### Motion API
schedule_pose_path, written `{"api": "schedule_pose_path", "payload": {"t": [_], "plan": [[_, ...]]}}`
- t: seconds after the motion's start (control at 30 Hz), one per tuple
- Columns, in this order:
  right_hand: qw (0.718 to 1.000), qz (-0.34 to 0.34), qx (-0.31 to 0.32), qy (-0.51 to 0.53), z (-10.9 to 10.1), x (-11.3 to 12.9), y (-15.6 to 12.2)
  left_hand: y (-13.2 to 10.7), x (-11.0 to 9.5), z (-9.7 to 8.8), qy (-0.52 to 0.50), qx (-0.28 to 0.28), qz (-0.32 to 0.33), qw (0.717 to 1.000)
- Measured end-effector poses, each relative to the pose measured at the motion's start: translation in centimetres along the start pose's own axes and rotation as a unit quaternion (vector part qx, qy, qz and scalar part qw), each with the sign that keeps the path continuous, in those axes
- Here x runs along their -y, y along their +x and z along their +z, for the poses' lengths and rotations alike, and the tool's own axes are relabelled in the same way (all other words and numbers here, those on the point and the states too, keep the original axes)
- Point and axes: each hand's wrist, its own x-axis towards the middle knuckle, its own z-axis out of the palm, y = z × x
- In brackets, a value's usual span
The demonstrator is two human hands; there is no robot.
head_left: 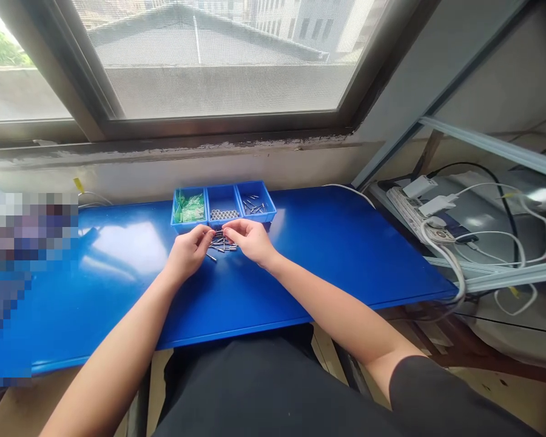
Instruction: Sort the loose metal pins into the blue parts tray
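Both my hands hover close together over a loose pile of small metal pins (222, 244) on the blue workbench top (95, 297). My left hand (188, 252) has curled fingers at the pile's left side, and my right hand (250, 240) curls in from the right. Whether either hand holds a pin is hidden by the fingers. Just beyond them stands a blue three-compartment parts tray (222, 189). Its compartments hold green plastic pieces (190, 206), silver rings (224, 214) and metal pins (255, 206). One stray pin (212, 258) lies below my left hand.
A window frame and sill (173, 145) run behind the bench. To the right stand a power strip (418, 215) with white chargers and tangled cables (450, 267), beside a metal rail (514, 276). A pixelated patch (22, 267) covers the bench's left end.
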Motion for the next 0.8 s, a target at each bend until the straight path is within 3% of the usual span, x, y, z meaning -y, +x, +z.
{"api": "schedule_pose_path", "payload": {"t": [0.8], "plan": [[1.000, -0.005, -0.002, 0.002, -0.04, 0.10, -0.05, -0.10, -0.17, 0.18, -0.005, -0.010, 0.002, 1.000]]}}
